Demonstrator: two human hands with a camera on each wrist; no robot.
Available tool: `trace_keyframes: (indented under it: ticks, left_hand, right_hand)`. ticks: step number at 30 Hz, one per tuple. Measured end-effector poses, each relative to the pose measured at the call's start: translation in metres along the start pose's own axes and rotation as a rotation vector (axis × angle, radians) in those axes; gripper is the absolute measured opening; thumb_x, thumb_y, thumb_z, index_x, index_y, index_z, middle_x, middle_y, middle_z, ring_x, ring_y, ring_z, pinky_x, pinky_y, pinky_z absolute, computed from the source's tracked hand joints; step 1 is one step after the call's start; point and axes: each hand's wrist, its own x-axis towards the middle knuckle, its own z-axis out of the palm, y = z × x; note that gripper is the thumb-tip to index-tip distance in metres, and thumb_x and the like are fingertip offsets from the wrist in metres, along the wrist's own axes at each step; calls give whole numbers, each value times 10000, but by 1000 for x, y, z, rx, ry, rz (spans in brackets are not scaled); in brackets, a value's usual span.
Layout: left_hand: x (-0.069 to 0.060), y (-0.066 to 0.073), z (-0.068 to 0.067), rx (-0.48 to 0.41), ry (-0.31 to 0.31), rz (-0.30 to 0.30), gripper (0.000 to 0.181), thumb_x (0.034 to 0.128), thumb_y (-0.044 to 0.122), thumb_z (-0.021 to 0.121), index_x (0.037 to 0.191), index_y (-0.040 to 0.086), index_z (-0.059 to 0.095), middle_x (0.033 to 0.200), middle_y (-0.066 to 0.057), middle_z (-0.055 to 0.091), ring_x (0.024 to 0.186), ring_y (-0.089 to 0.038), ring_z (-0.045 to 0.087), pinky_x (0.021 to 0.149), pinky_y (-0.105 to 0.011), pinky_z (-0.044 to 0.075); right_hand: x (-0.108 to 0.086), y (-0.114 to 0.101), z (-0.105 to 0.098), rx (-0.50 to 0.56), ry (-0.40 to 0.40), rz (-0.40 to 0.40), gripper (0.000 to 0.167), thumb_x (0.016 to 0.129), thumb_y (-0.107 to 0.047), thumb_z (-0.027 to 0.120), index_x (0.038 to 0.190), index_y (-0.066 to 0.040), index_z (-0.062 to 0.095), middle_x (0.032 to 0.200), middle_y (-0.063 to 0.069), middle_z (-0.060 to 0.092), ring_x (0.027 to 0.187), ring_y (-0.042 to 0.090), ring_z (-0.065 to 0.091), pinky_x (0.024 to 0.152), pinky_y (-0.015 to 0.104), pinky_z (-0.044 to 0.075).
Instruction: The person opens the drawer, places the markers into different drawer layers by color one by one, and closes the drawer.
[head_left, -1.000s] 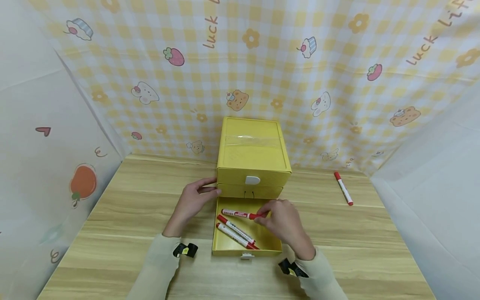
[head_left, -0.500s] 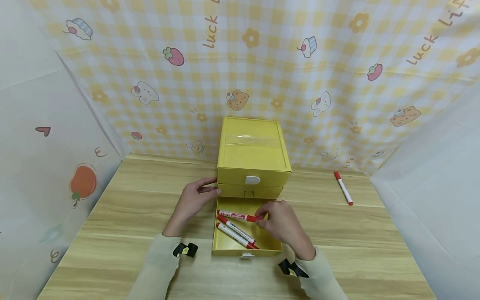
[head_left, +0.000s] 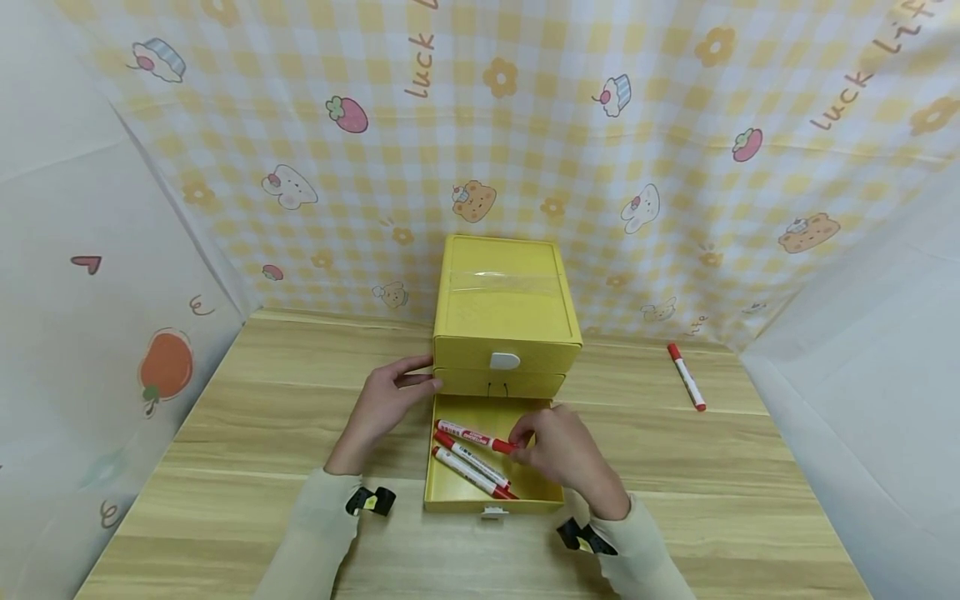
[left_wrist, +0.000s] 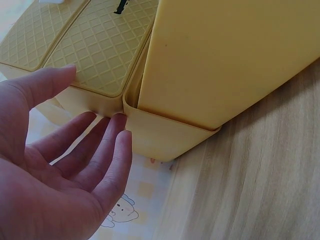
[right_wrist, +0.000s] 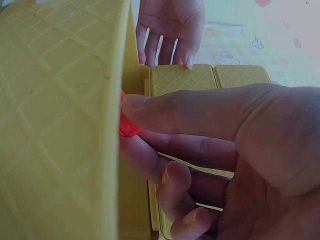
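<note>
A yellow drawer box [head_left: 506,312] stands at the back of the table, its bottom drawer [head_left: 538,485] pulled out. My right hand [head_left: 573,454] is over the drawer and pinches the red cap end of a white-and-red marker [head_left: 465,434]; the red cap [right_wrist: 130,127] shows between thumb and index finger in the right wrist view. Two more white markers with red caps, an upper one [head_left: 474,460] and a lower one [head_left: 463,472], lie slanted in the drawer. At the box's left front corner rests my left hand [head_left: 381,407], fingertips against its side and fingers loosely spread [left_wrist: 85,165].
Another red-capped marker [head_left: 687,379] lies on the wooden table [head_left: 675,492] to the right. Behind the box hangs a yellow checked cloth [head_left: 517,150]. A white tab [head_left: 495,512] sticks out from the drawer's front.
The right hand has lowered the marker slightly toward the drawer's front; its left end shifted left, and its cap end now tilts lower. The left hand stays in place.
</note>
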Motion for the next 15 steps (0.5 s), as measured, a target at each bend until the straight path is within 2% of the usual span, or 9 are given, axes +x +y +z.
trace_keyframes:
  ticks: [7,15]
  left_hand:
    - [0,1,0,-5,-2,-5,559,1004,219,835,1505,40,664,1423,-199,709,1266,-340,723,1069,-548,566]
    - [1,0,0,-6,-2,-5,563,1006,217,833,1507,30,659,1448,-198,694,1271,-344,719,1064,-537,571]
  right_hand:
    - [0,-1,-1,-2,-22,24,159,840,-76,952,826,-166,822,752,-129,714,643,37,541,624,269,488]
    - [1,0,0,18,-28,15,152,843,-48,935,831,-149,822,755,-118,723,643,35,556,627,268,501]
